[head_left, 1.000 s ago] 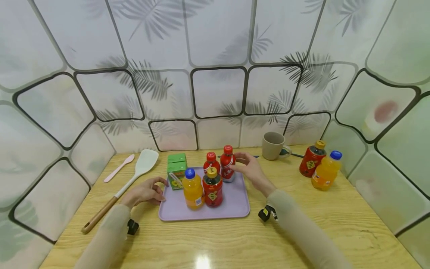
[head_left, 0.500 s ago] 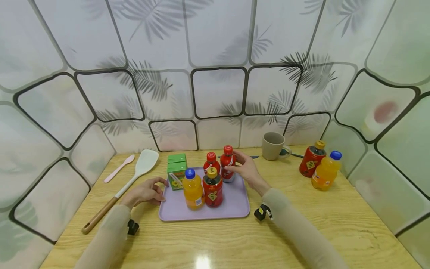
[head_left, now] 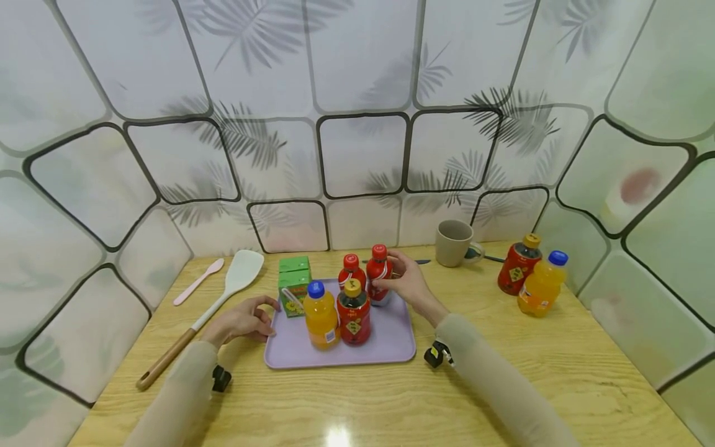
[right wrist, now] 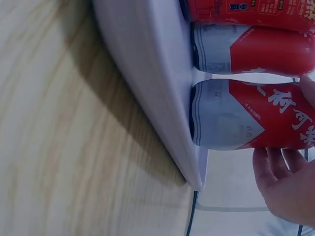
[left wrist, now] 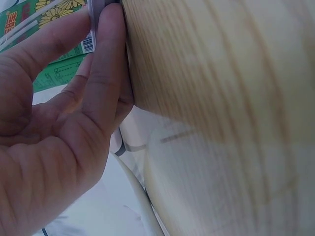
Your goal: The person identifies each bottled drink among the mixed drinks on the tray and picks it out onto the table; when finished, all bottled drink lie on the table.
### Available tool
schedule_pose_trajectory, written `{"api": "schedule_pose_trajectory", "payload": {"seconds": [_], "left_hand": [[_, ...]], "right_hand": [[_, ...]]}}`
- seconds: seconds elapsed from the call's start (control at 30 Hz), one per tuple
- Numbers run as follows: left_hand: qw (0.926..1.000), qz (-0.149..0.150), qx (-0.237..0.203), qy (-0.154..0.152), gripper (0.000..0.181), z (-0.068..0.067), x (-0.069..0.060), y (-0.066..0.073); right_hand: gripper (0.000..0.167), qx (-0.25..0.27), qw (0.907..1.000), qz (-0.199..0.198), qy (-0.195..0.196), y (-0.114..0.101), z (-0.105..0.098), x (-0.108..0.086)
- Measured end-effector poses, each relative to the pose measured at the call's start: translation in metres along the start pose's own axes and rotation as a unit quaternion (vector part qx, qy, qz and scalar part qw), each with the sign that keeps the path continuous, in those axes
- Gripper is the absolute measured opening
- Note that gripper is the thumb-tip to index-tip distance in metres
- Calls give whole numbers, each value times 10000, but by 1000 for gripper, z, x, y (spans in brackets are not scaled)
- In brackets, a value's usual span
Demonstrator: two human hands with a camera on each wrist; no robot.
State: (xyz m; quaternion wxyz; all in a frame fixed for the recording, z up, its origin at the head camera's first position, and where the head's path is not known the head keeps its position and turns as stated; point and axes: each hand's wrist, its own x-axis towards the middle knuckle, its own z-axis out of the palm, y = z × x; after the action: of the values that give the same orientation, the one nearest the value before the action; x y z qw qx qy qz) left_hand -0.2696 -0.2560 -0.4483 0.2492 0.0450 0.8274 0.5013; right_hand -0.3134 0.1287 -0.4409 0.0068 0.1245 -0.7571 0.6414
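Observation:
On a lilac tray [head_left: 388, 347] several drinks stand upright. With its fingers and thumb, my right hand [head_left: 413, 287] holds a red and silver soda bottle [head_left: 378, 268] at the tray's back right. In the right wrist view that bottle [right wrist: 226, 115] has its base at the tray floor. A matching soda bottle [head_left: 350, 273] is beside it. In front are an orange juice bottle [head_left: 321, 320] with a blue cap and a dark drink bottle [head_left: 354, 323] with a red label. Green drink cartons [head_left: 294, 276] occupy the back left. My left hand [left wrist: 74, 108] pinches the tray's left rim.
Left of the tray lie a white spatula [head_left: 234, 282] with a wooden handle and a pink spoon [head_left: 198, 282]. A beige mug [head_left: 454, 245] stands at the back. Another red-labelled bottle [head_left: 516, 270] and orange juice bottle [head_left: 542, 288] are at the right. A patterned curtain [head_left: 363, 155] encloses the table.
My right hand has moved slightly left and closed in around the red soda bottle, which sits about where it was. The left hand and tray have stayed in place.

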Motion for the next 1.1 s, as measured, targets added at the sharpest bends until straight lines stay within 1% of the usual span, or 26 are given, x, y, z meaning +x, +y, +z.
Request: {"api": "schedule_pose_trajectory", "payload": {"seconds": [0.2, 0.37, 0.6, 0.9, 1.1], "left_hand": [[10000, -15, -33, 54, 56, 1, 0, -2], [10000, -43, -32, 61, 56, 1, -2, -2], [10000, -21, 11, -60, 58, 0, -3, 1], [10000, 20, 59, 19, 57, 1, -3, 5], [9999, -30, 91, 36, 57, 1, -4, 5]], "right_hand": [[71, -13, 10000, -18, 97, -6, -3, -9], [76, -61, 9996, 68, 260, -9, -13, -17], [75, -85, 9993, 61, 347, -9, -34, -28], [75, -194, 9986, -11, 498, -9, -63, -41], [75, -310, 9969, -28, 723, -9, -79, -46]]}}
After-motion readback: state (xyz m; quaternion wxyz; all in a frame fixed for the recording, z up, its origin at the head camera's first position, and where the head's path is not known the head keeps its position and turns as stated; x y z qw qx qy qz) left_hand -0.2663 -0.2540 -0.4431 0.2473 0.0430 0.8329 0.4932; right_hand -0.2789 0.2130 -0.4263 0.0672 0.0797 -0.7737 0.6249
